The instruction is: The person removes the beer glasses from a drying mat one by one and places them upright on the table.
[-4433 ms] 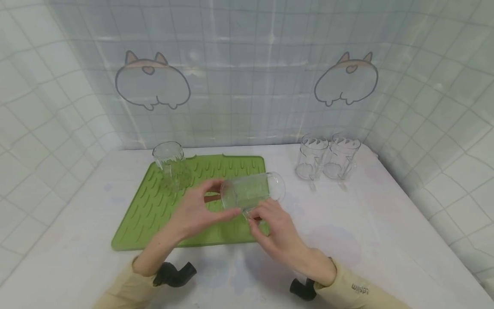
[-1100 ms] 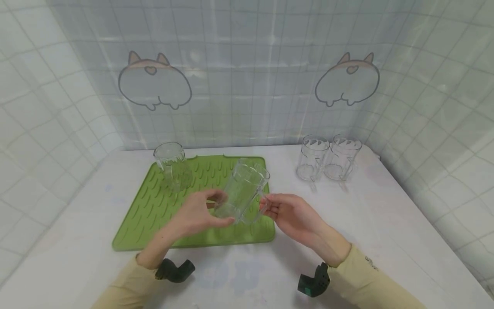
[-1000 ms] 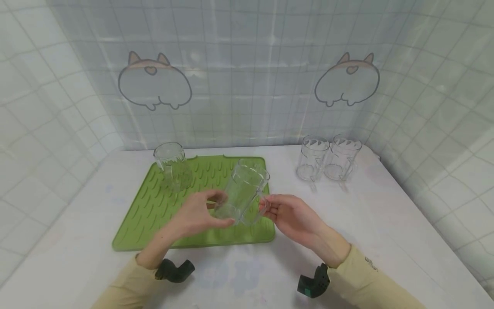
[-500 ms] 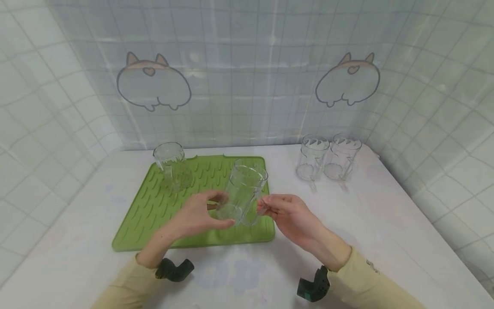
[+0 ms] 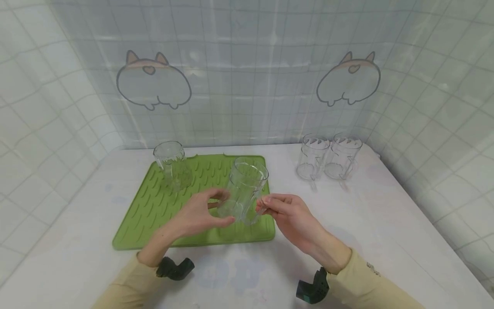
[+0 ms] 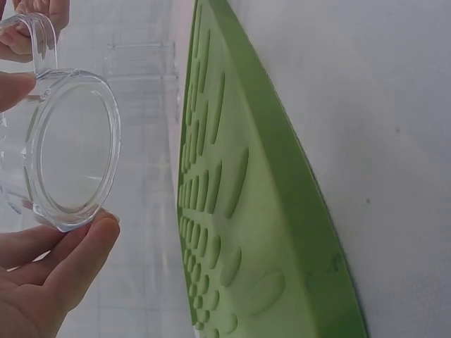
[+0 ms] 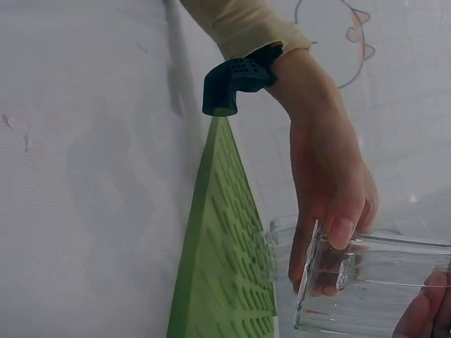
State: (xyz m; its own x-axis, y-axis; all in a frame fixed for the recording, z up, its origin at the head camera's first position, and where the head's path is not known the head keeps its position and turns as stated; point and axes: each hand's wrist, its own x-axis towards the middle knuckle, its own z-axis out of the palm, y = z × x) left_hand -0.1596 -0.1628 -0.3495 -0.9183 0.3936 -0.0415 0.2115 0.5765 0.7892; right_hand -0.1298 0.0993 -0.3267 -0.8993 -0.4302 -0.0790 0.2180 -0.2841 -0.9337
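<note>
The left grip (image 5: pixel 196 216) holds the clear mug (image 5: pixel 248 184) low; the right grip (image 5: pixel 290 214) pinches its handle (image 6: pixel 46 46). It leans toward one o'clock.

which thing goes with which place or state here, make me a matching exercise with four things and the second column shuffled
Things
1. left hand
2. right hand
3. green mat
4. farthest-right mug

Places and states
A. upright on the white table, beside another clear mug
B. pinching the handle of the held mug
C. lying flat, with one mug standing at its back left
D. holding the held mug near its base

Right pairs: 1-D, 2-B, 3-C, 4-A
</note>
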